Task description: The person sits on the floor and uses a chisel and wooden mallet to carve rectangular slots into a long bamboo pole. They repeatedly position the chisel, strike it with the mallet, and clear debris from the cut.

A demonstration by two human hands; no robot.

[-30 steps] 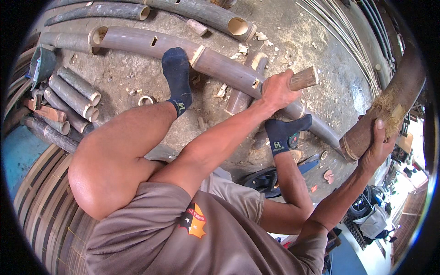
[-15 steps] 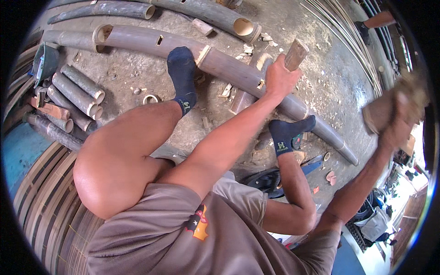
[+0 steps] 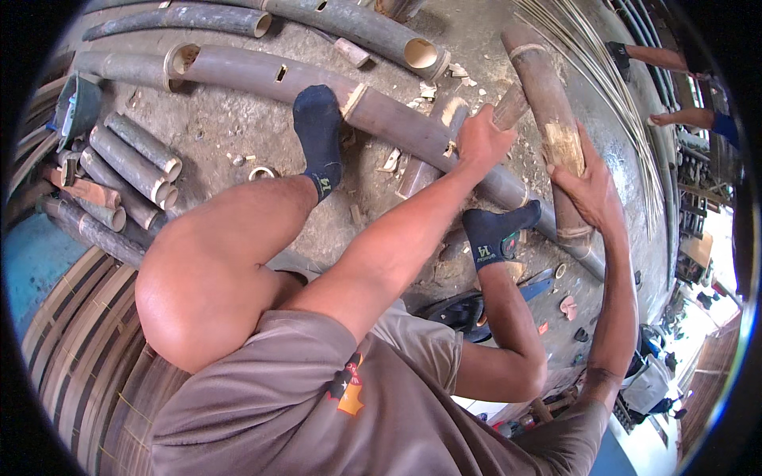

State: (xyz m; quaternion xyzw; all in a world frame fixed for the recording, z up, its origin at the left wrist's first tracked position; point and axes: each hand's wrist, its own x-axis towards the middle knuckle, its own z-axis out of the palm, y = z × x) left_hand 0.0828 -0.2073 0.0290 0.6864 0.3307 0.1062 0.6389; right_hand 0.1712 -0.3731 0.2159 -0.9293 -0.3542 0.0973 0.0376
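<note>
My left hand [image 3: 486, 141] is wrapped round the wooden handle [image 3: 510, 108] of a chisel; its blade is hidden by the hand. Just beneath, a long brown bamboo pole [image 3: 401, 123] lies across the floor, with a small cut hole [image 3: 451, 149] close to the hand. Another slot [image 3: 281, 74] is cut further left. My right hand [image 3: 589, 189] grips a thick bamboo length [image 3: 548, 103], its worn pale patch beside the chisel handle's top end. My socked left foot [image 3: 316, 119] presses against the pole, and my socked right foot [image 3: 500, 226] rests near its right part.
Under the pole lies a short bamboo piece [image 3: 419, 176], with pale chips around. More bamboo poles [image 3: 349, 28] lie at the back, cut tubes [image 3: 131, 159] are piled at left, and thin strips [image 3: 603, 87] lie far right. Another person's arm [image 3: 683, 119] and leg show at far right.
My right hand has swung the bamboo length from the far right inward to the chisel handle. The handle leans further right in my left hand. The other person's arm has come into view.
</note>
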